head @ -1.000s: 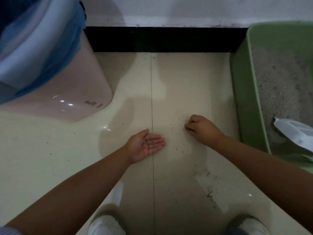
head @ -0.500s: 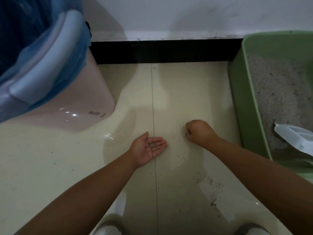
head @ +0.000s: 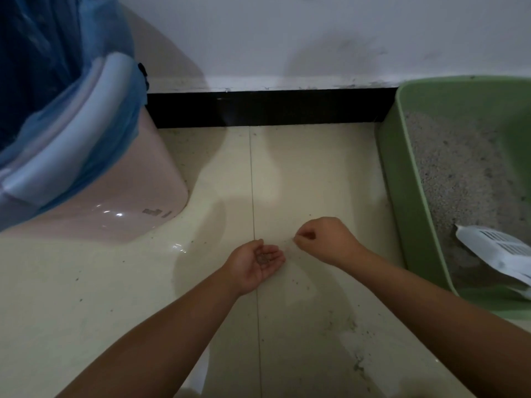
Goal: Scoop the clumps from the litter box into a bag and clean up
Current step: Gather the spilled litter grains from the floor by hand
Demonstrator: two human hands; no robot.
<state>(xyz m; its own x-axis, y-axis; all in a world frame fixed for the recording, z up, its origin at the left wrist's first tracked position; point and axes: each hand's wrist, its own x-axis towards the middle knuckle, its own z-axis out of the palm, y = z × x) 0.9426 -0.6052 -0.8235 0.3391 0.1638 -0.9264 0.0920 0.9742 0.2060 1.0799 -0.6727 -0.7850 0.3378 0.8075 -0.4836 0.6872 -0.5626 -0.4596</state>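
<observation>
1. Cupped in the palm of the left hand (head: 253, 267), fingers loosely curled upward, lies a small pile of litter grains (head: 263, 258).
2. Just right of those fingertips, the right hand (head: 324, 239) hangs low over the floor with fingers drawn into a narrow pinch; whether a grain sits between them is too small to tell.
3. Right of the pinching fingers, apart from them, stands the green litter box (head: 402, 196), its near wall edging the bare strip of floor; grey litter (head: 459, 173) fills it and a white scoop (head: 500, 251) lies inside.
4. Left of the cupped fingers, well apart, a pink bin (head: 115, 202) lined with a blue bag (head: 57, 81) closes that side.
5. Between bin and box, open cream tile floor (head: 301, 173) runs to a black skirting (head: 267, 107) under a white wall (head: 287, 38).
6. Scattered specks (head: 356, 366) dot the tiles, thickest behind the right wrist.
</observation>
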